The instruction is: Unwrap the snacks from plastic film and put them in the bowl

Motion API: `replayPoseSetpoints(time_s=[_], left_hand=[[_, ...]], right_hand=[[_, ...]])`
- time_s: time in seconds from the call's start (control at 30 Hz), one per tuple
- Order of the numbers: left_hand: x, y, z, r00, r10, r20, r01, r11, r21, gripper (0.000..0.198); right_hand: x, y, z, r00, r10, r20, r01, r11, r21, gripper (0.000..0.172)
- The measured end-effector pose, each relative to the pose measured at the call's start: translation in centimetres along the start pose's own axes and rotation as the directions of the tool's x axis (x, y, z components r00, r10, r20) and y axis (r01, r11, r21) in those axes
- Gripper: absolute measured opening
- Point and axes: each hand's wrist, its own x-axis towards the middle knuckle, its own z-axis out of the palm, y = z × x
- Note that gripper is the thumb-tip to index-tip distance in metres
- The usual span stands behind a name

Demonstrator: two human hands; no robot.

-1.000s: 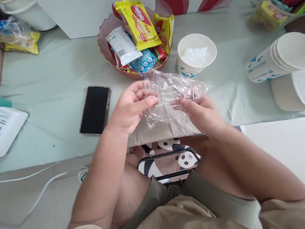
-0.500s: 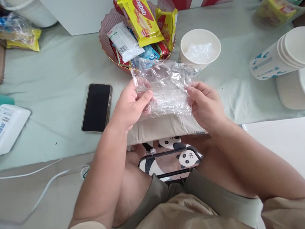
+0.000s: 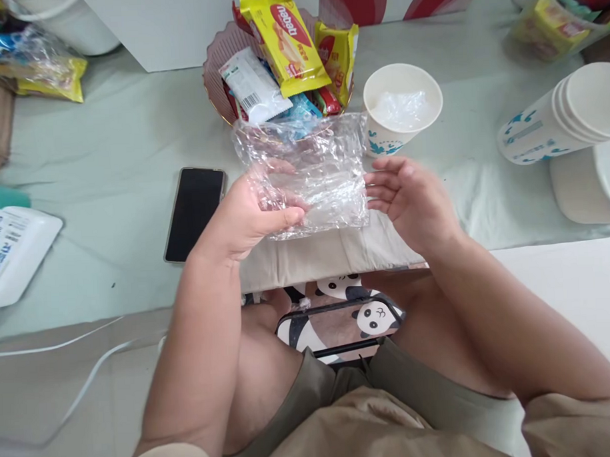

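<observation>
A crinkled clear plastic bag (image 3: 328, 181) is spread above the table's near edge. My left hand (image 3: 257, 207) holds it from the left, thumb in front and fingers seen through the film. At the bag's right edge my right hand (image 3: 408, 195) is open, fingers apart and pointing left, with nothing gripped. Behind the bag stands a pink ribbed bowl (image 3: 217, 71) of wrapped snacks, a yellow packet (image 3: 286, 46) on top. To its right is a white paper cup (image 3: 392, 140) with crumpled clear plastic (image 3: 403, 110) inside.
A black phone (image 3: 194, 216) lies left of my left hand. Stacked paper cups (image 3: 536, 130) lean on a white tub (image 3: 578, 185) at the right. At the left are a white packet (image 3: 18, 255) and bagged snacks (image 3: 49, 74). A white box (image 3: 178, 29) stands behind.
My right hand has let go of the bag and opened. My left hand and the bag have shifted left, uncovering the front of the paper cup.
</observation>
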Motion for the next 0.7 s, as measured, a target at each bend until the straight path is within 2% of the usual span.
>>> replayPoseSetpoints(time_s=[0.07,0.17,0.3,0.43,0.5,0.57,0.7], left_hand=[[0.1,-0.2,0.2,0.998,-0.004,0.067,0.003,1.000,0.024,0.055],[0.2,-0.3,0.7,0.987,-0.010,0.160,-0.001,0.997,0.072,0.038],[0.2,-0.1,0.8,0.995,-0.004,0.095,-0.005,0.996,0.089,0.019],[0.3,-0.3,0.7,0.999,0.013,0.052,-0.014,1.000,0.021,0.021],[0.4,-0.5,0.6,0.998,0.027,0.054,-0.025,0.999,-0.033,0.024],[0.4,-0.7,0.6,0.997,0.033,0.071,-0.025,0.993,-0.114,0.022],[0.3,-0.6,0.5,0.981,0.045,0.190,0.010,0.960,-0.278,0.016]], right_hand=[[-0.2,0.3,0.2,0.992,0.048,0.116,-0.048,0.999,-0.003,0.047],[-0.5,0.6,0.8,0.973,0.112,0.199,-0.088,0.988,-0.129,0.037],[-0.6,0.5,1.1,0.982,0.083,0.168,-0.056,0.985,-0.162,0.030],[-0.7,0.4,0.8,0.961,0.107,0.254,-0.054,0.977,-0.205,0.029],[-0.8,0.5,0.7,0.961,0.068,0.266,-0.014,0.979,-0.202,0.029],[-0.9,0.6,0.7,0.970,-0.031,0.242,0.072,0.985,-0.160,0.027],[-1.2,0.5,0.7,0.964,-0.182,0.195,0.206,0.973,-0.108,0.015]])
